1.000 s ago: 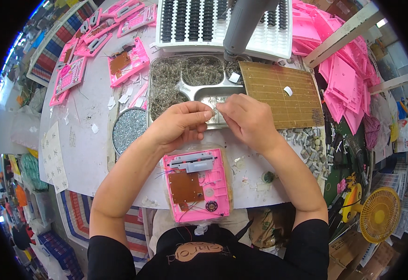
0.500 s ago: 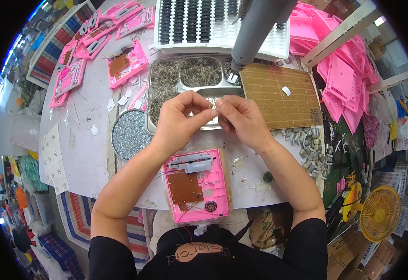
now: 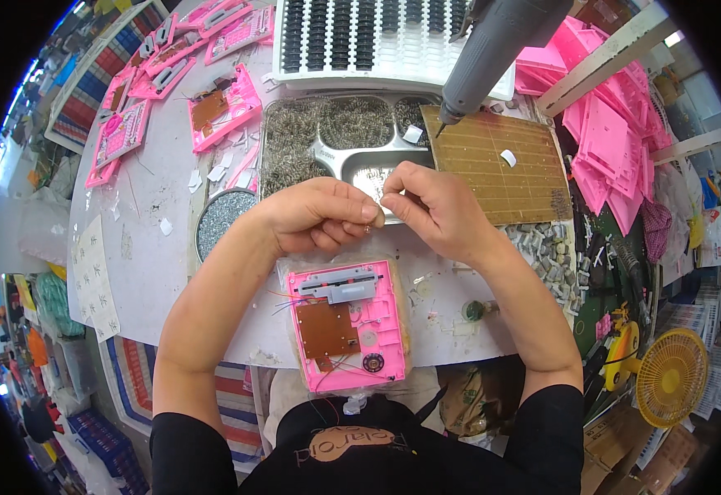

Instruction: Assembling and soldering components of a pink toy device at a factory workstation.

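Note:
My left hand (image 3: 317,216) is closed, fingers curled and thumb pressed to them, over the near edge of a metal tray (image 3: 334,155). A tiny metallic bit shows at its fingertips, too small to name. Close beside it, my right hand (image 3: 447,213) pinches with thumb and forefinger; what lies between them is hidden. Several small wire springs (image 3: 290,136) fill the tray's compartments. Nearer to me lies an open pink plastic housing (image 3: 383,318) with a brown circuit board (image 3: 325,330), a grey slotted part (image 3: 340,286), a round black speaker (image 3: 373,363) and loose wires.
A grey power screwdriver (image 3: 480,70) hangs over a brown board (image 3: 500,177). Left of the tray stands a round dish of small metal pieces (image 3: 220,223). A white rack of black parts (image 3: 368,41) is behind. Pink panels (image 3: 608,140) pile up right; grey metal pieces (image 3: 546,256) lie below the board.
My left hand has turned and lowered slightly, its fingers now curled. My right hand has shifted a little to the right. The hanging screwdriver has swung right, away from the white scrap on the tray.

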Demonstrator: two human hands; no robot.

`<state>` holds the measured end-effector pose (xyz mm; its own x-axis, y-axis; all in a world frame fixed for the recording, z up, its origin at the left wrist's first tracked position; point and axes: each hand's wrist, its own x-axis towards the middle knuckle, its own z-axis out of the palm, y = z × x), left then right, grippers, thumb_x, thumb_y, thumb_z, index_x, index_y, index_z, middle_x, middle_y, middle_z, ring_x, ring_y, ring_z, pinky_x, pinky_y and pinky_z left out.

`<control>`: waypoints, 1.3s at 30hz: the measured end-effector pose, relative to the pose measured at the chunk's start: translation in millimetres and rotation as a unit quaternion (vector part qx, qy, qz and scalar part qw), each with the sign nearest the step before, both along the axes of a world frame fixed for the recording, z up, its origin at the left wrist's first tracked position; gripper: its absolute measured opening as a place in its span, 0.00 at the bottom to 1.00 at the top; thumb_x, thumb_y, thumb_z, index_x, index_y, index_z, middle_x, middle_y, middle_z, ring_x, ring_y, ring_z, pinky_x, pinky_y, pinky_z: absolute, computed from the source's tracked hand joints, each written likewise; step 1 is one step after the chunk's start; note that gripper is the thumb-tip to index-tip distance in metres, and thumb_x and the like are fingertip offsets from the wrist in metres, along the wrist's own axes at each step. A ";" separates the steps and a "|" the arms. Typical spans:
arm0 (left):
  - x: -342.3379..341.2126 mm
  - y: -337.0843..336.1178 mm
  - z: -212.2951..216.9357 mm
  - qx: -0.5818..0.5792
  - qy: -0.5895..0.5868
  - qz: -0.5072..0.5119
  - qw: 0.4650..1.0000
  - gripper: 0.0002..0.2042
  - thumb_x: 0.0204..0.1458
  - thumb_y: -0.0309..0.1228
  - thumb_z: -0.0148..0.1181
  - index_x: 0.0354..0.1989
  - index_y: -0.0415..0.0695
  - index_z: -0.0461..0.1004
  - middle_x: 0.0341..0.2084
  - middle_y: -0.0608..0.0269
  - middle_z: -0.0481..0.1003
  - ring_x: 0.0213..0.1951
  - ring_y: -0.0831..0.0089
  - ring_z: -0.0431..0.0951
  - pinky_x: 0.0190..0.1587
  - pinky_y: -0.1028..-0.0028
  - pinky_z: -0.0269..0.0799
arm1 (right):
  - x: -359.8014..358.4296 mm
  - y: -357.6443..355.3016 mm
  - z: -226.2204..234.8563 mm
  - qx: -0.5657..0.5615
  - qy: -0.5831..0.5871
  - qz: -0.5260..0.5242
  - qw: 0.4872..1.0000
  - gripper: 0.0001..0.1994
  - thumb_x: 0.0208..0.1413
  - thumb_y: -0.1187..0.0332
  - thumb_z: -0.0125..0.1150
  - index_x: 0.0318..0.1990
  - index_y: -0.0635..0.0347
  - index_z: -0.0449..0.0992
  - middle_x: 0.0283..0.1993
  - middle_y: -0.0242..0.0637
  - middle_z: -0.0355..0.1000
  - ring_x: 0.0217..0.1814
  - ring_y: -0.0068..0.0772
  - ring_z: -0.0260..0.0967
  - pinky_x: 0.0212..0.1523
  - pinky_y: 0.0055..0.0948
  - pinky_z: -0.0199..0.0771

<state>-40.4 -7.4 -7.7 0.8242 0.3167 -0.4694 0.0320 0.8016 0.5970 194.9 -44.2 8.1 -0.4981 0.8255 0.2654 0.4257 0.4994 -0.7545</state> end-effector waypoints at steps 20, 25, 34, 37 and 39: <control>27.4 -4.8 11.5 0.096 0.172 0.067 0.978 0.23 0.68 0.47 0.47 0.27 0.42 0.74 0.14 0.80 0.58 0.17 0.86 0.53 0.20 0.82 0.47 | 5.2 3.2 -9.1 0.255 -0.025 0.008 0.967 0.09 0.53 0.75 0.62 0.41 0.54 0.73 0.33 0.35 0.75 0.35 0.41 0.76 0.30 0.37 0.76; 38.6 9.7 -0.2 0.514 0.403 -0.020 0.757 0.32 0.66 0.53 0.43 0.23 0.37 0.78 0.17 0.54 0.75 0.23 0.58 0.76 0.30 0.61 0.72 | 8.0 5.8 -9.1 0.242 -0.143 -0.001 0.960 0.12 0.50 0.74 0.61 0.44 0.54 0.74 0.34 0.35 0.76 0.36 0.40 0.77 0.32 0.35 0.77; 34.7 -31.3 18.9 0.480 0.256 0.157 0.824 0.18 0.64 0.42 0.54 0.38 0.37 0.78 0.24 0.63 0.77 0.20 0.78 0.70 0.25 0.74 0.67 | 5.4 3.4 -8.6 -0.334 0.408 -0.078 0.846 0.14 0.58 0.80 0.47 0.50 0.68 0.73 0.45 0.42 0.77 0.47 0.30 0.75 0.50 0.27 0.74; 45.4 -49.5 23.8 0.273 0.134 0.184 0.935 0.15 0.63 0.40 0.57 0.42 0.38 0.76 0.27 0.65 0.77 0.19 0.85 0.65 0.22 0.81 0.62 | -15.2 -9.2 0.1 -0.261 0.431 -0.108 0.857 0.14 0.62 0.82 0.43 0.50 0.68 0.73 0.47 0.41 0.77 0.49 0.29 0.74 0.55 0.27 0.73; 45.2 -49.2 20.4 0.244 0.091 0.211 0.942 0.16 0.63 0.40 0.58 0.40 0.37 0.76 0.27 0.65 0.77 0.20 0.85 0.67 0.21 0.81 0.65 | -22.5 -17.6 1.5 -0.153 0.367 -0.095 0.913 0.14 0.63 0.82 0.43 0.50 0.68 0.73 0.48 0.41 0.77 0.50 0.30 0.74 0.56 0.27 0.73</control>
